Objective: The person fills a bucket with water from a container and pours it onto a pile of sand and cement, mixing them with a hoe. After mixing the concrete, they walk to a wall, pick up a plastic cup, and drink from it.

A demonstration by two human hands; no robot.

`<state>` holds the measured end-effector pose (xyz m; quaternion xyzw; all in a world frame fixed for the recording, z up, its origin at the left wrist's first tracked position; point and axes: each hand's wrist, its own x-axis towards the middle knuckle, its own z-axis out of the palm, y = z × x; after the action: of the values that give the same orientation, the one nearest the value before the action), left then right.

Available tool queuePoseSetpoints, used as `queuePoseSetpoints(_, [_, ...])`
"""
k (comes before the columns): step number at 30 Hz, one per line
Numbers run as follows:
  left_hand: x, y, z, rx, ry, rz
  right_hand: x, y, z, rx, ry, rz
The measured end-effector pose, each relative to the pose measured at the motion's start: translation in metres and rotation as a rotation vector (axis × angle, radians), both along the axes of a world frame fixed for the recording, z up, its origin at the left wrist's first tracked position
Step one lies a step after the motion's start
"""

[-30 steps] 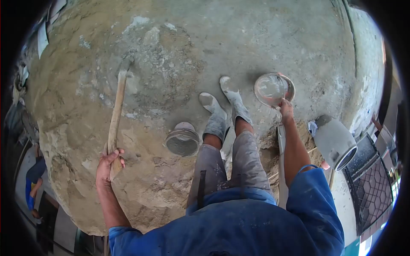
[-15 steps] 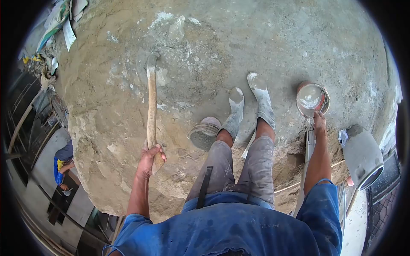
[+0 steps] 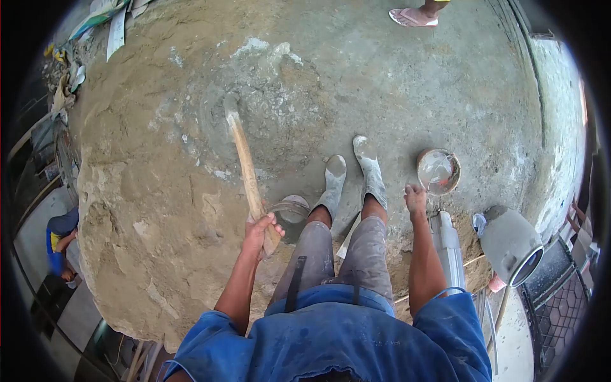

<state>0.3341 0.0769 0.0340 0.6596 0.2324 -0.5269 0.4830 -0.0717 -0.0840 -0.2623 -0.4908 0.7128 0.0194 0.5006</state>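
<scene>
My left hand (image 3: 256, 234) is wrapped round the lower end of the wooden handle of a hoe (image 3: 247, 169). Its mortar-coated head rests in a patch of wet grey mortar (image 3: 280, 105), and the blade is hidden there. Just left of a round bucket (image 3: 439, 172) with grey residue inside is my right hand (image 3: 415, 198), apart from its rim. Nothing shows in that hand, and its fingers look loosely bent. Another bucket (image 3: 291, 210) stands by my left boot, partly behind my leg.
A person's sandalled foot (image 3: 417, 16) is at the top edge. To the right lie a big grey drum (image 3: 512, 245) and pale long boards (image 3: 449, 248). Another person (image 3: 62, 239) bends low at the far left, beyond the rough ground's edge.
My right hand has let go of the bucket and moved left of it. The hoe's handle now slants more, with my left hand farther right. A sandalled foot has come into view at the top.
</scene>
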Motion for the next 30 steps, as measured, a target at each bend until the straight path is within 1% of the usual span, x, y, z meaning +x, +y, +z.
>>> queuePoseSetpoints(1, [-0.019,-0.002,-0.011,-0.043,0.0,0.041,0.063,-0.004,0.039,0.127,-0.088,-0.01])
queuePoseSetpoints(2, [-0.039,-0.002,-0.023,-0.083,0.001,0.088,0.12,0.001,0.057,0.2,-0.248,-0.089])
queuePoseSetpoints(3, [-0.059,-0.002,-0.034,-0.111,-0.009,0.126,0.16,0.016,0.042,0.194,-0.375,0.09])
queuePoseSetpoints(4, [-0.078,-0.001,-0.044,-0.135,-0.019,0.167,0.219,0.007,0.081,0.24,-0.443,0.196])
queuePoseSetpoints(5, [-0.098,0.002,-0.056,-0.137,-0.031,0.186,0.259,0.031,0.051,0.297,-0.552,0.228])
queuePoseSetpoints(6, [-0.119,0.006,-0.067,-0.131,-0.044,0.21,0.306,0.027,0.074,0.432,-0.556,0.279])
queuePoseSetpoints(7, [-0.139,0.011,-0.081,-0.112,-0.096,0.196,0.344,0.047,0.041,0.382,-0.611,0.377])
queuePoseSetpoints(8, [-0.158,0.015,-0.094,-0.089,-0.142,0.179,0.383,0.06,0.021,0.344,-0.528,0.477])
queuePoseSetpoints(10, [-0.185,0.012,-0.115,-0.148,-0.193,0.25,0.447,0.051,0.052,0.468,-0.394,0.508])
queuePoseSetpoints(11, [-0.197,0.015,-0.128,-0.097,-0.218,0.244,0.453,0.058,0.036,0.486,-0.369,0.548])
queuePoseSetpoints(12, [-0.211,0.02,-0.14,-0.051,-0.238,0.237,0.457,0.063,0.022,0.441,-0.283,0.684])
queuePoseSetpoints(13, [-0.231,0.029,-0.155,-0.053,-0.222,0.279,0.458,0.068,0.015,0.386,-0.197,0.817])
queuePoseSetpoints(15, [-0.274,0.045,-0.186,-0.021,-0.173,0.429,0.427,0.091,0.012,0.175,-0.204,0.847])
queuePoseSetpoints(16, [-0.286,0.052,-0.188,-0.056,-0.17,0.457,0.415,0.095,0.022,0.202,-0.194,0.851])
queuePoseSetpoints(17, [-0.299,0.062,-0.186,0.03,-0.204,0.263,0.405,0.097,0.031,0.233,-0.189,0.864])
queuePoseSetpoints(18, [-0.305,0.065,-0.185,0.127,-0.237,0.069,0.393,0.096,0.038,0.23,-0.251,0.842])
queuePoseSetpoints(19, [-0.311,0.063,-0.18,0.119,-0.226,0.095,0.382,0.093,0.045,0.242,-0.302,0.808])
queuePoseSetpoints(20, [-0.315,0.061,-0.174,0.173,-0.207,0.033,0.38,0.086,0.051,0.238,-0.285,0.823])
queuePoseSetpoints(21, [-0.311,0.059,-0.177,0.222,-0.196,-0.033,0.387,0.076,0.058,0.338,-0.297,0.745])
queuePoseSetpoints(22, [-0.29,0.053,-0.174,0.208,-0.19,-0.019,0.395,0.066,0.065,0.438,-0.306,0.666])
queuePoseSetpoints(24, [-0.242,0.048,-0.176,0.22,-0.273,-0.06,0.432,0.048,0.067,0.37,-0.386,0.579])
queuePoseSetpoints(25, [-0.221,0.049,-0.19,0.253,-0.249,-0.088,0.456,0.038,0.065,0.341,-0.426,0.543])
queuePoseSetpoints(26, [-0.188,0.049,-0.196,0.205,-0.385,-0.02,0.484,0.027,0.061,0.31,-0.469,0.507])
queuePoseSetpoints(28, [-0.107,0.054,-0.202,0.226,-0.532,-0.15,0.546,0.007,0.05,0.322,-0.514,0.391])
queuePoseSetpoints(30, [-0.019,0.066,-0.187,0.336,-0.488,-0.298,0.602,-0.001,0.031,0.306,-0.661,0.279])
